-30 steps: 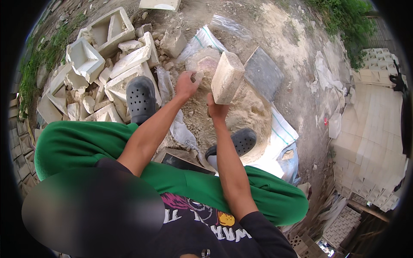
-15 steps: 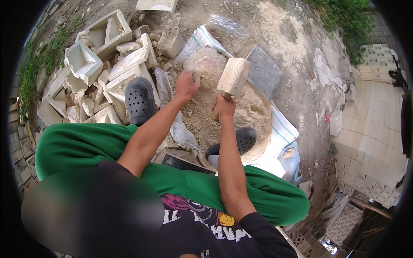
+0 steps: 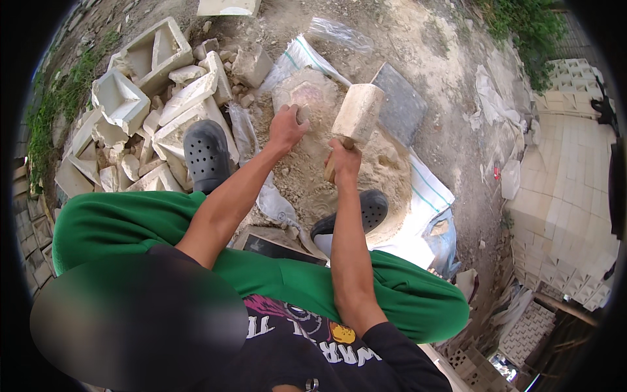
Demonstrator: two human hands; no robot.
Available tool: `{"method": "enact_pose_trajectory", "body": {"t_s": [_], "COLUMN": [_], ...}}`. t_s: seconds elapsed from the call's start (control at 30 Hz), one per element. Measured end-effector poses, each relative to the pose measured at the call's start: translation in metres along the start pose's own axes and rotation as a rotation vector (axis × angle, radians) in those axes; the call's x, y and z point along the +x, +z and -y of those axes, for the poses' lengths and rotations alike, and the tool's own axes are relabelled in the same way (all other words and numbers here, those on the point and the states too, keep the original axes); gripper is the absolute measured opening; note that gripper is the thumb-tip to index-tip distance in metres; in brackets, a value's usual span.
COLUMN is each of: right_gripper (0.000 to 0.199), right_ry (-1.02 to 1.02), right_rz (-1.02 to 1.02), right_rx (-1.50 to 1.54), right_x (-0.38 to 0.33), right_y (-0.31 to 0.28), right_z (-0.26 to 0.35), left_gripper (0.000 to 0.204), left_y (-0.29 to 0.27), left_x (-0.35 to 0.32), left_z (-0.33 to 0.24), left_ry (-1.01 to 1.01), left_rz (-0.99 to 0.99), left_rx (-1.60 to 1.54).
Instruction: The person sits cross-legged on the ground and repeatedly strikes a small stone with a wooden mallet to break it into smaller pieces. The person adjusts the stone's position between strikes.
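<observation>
My right hand (image 3: 344, 161) is closed round the short wooden handle of a mallet (image 3: 358, 112), whose thick, pale, dust-coated head is raised over the ground pile. In my left hand (image 3: 287, 129) is a small pale stone chunk (image 3: 302, 115), mostly hidden by the fingers. Under both hands spreads a heap of beige crumbled stone and powder (image 3: 385, 170). Just beyond my left hand lies a flat, dusty slab (image 3: 312, 91) with a pinkish patch. The mallet head and the chunk are apart.
Broken cream blocks (image 3: 189, 98) pile up at the left, beside my left clog (image 3: 208, 153). A grey square slab (image 3: 400, 103) lies right of the mallet. White woven sacking (image 3: 431, 186) shows under the powder. Stacked pale blocks (image 3: 562, 189) stand far right.
The mallet and right hand have shifted slightly right and up. My left hand has moved a little to the right with the chunk. The whole view has shifted slightly.
</observation>
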State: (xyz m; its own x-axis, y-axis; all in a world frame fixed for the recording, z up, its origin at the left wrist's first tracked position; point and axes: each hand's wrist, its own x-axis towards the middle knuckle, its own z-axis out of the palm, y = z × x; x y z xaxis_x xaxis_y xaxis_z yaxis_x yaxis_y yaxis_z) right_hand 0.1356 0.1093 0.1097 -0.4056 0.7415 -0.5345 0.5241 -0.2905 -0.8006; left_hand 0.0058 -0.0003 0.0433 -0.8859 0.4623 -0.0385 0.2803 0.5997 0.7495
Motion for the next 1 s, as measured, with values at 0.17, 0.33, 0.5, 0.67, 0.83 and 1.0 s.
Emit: {"method": "enact_pose_trajectory", "body": {"t_s": [0.17,0.33,0.5,0.67,0.83,1.0], "right_gripper": [0.03,0.032,0.027,0.025,0.026,0.021], "right_ry": [-0.422,-0.182,0.102,-0.132,-0.213,-0.238], "right_rz": [-0.073,-0.075,-0.021,-0.059,-0.06,-0.11], "right_rx": [-0.123,-0.267,-0.204,-0.168,-0.085,-0.018], "right_x": [-0.003,-0.009,-0.023,-0.018,-0.02,-0.022], "right_y": [0.019,0.034,0.025,0.017,0.008,-0.004], "right_z": [-0.013,-0.077,-0.041,0.003,0.046,0.06], "left_gripper": [0.044,0.044,0.043,0.043,0.042,0.039], "left_y": [0.0,-0.009,-0.012,-0.008,0.017,0.001], "left_x": [-0.003,-0.003,0.008,0.004,-0.018,-0.002], "left_z": [0.008,0.004,0.019,0.002,-0.024,-0.018], "left_ry": [-0.034,-0.07,-0.026,-0.02,0.063,0.048], "left_rz": [-0.047,-0.063,-0.177,-0.024,0.162,-0.132], "left_rx": [-0.034,-0.056,-0.027,-0.007,-0.002,-0.066]}}
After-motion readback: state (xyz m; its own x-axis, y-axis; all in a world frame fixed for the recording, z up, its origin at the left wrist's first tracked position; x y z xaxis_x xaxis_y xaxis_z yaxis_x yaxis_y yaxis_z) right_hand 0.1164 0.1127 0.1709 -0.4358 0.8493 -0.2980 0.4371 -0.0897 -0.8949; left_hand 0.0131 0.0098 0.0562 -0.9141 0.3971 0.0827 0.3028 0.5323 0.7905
